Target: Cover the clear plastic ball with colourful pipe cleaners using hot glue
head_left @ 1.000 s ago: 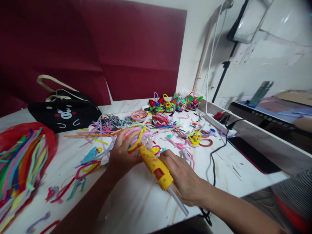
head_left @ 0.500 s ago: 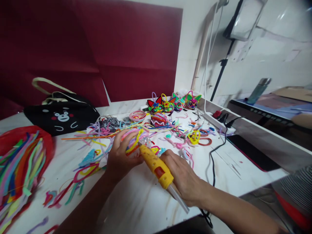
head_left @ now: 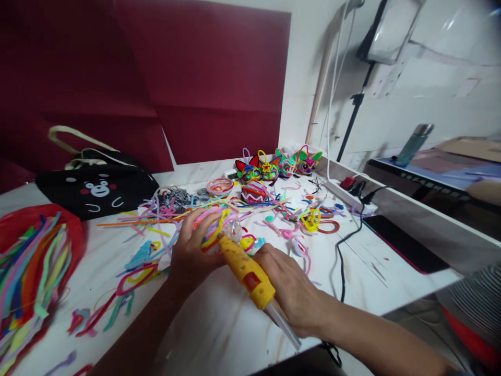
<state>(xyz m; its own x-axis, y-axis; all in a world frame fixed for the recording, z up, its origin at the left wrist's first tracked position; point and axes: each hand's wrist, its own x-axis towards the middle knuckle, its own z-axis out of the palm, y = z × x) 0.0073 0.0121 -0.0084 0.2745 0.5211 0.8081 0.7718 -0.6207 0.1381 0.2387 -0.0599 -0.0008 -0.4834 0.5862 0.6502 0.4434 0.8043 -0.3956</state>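
Observation:
My left hand (head_left: 195, 248) is wrapped round a rounded piece (head_left: 214, 230) of pink, yellow and orange fuzzy strips. A yellow glue gun (head_left: 245, 269) is held by my right hand (head_left: 289, 287), with a clear glue stick (head_left: 284, 324) poking out of its back end. The gun's tip meets the right side of the rounded piece, close to a clear, shiny part (head_left: 233, 231). Whether the tip touches it is hard to tell.
Loose fuzzy strips (head_left: 168, 206) and a red bag of strips (head_left: 76, 235) lie left. Behind stand several cat-like heads (head_left: 287, 164) and a black bag (head_left: 102, 190). At right are a phone (head_left: 405, 245), a power strip (head_left: 348, 196) and the gun's black cable (head_left: 341, 261).
The glue gun and my right hand have shifted slightly left, and the clear, shiny part shows more. My left hand keeps its hold on the rounded piece.

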